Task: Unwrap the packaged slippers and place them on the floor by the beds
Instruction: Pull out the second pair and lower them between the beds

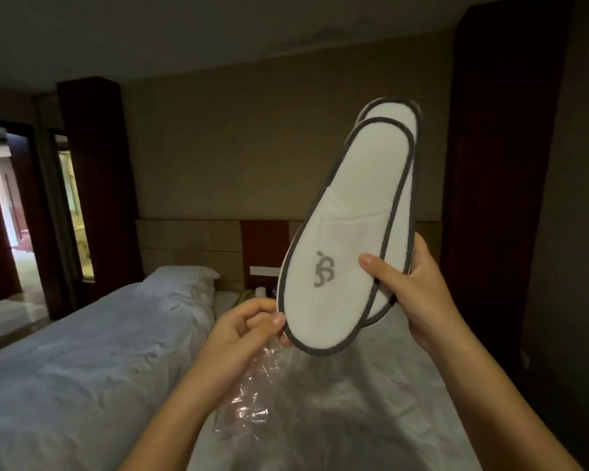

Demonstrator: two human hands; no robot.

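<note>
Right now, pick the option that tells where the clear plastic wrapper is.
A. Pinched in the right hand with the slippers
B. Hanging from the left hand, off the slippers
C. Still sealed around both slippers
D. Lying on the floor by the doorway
B: the clear plastic wrapper dangles from the left hand, while the bare slippers are gripped by the right hand, stacked one behind the other.

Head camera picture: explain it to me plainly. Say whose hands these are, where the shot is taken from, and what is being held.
No machine here: a person wears a camera on the head, so you see their own two bare hands from above. The right hand grips a stacked pair of white slippers with grey trim, held up in the air. The left hand pinches the clear plastic wrapper, which hangs down, already off the slippers. Below lie two beds with white covers, one bearing a pillow.
</note>
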